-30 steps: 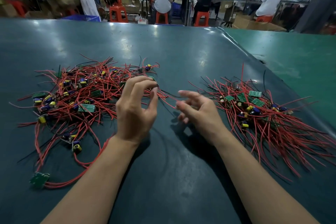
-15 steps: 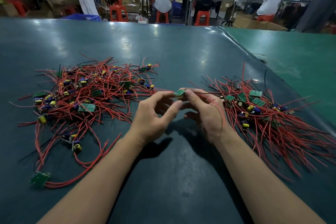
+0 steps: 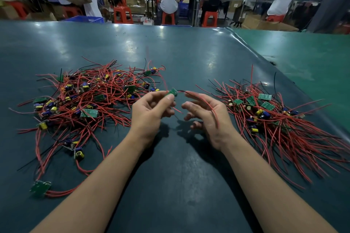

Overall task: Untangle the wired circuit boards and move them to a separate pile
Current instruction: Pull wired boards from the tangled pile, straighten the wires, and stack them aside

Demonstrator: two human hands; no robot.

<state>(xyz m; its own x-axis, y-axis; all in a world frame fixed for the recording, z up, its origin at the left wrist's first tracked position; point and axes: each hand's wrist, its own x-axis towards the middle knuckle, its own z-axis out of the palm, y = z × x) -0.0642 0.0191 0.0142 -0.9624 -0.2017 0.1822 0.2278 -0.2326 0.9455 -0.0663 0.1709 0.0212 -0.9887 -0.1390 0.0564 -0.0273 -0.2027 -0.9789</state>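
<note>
Two piles on the dark green table (image 3: 189, 53): tangled pile (image 3: 91, 98) on the left, sorted pile (image 3: 274, 117) on the right, well apart. Left hand (image 3: 151, 111) pinches a small green circuit board (image 3: 172, 92) between thumb and fingertips, held above the gap between the piles. Right hand (image 3: 206, 117) is loosely spread, fingers relaxed; a red wire (image 3: 206, 101) from the board drapes across its palm, not gripped. No readable markings on any board; print too small to tell.
</note>
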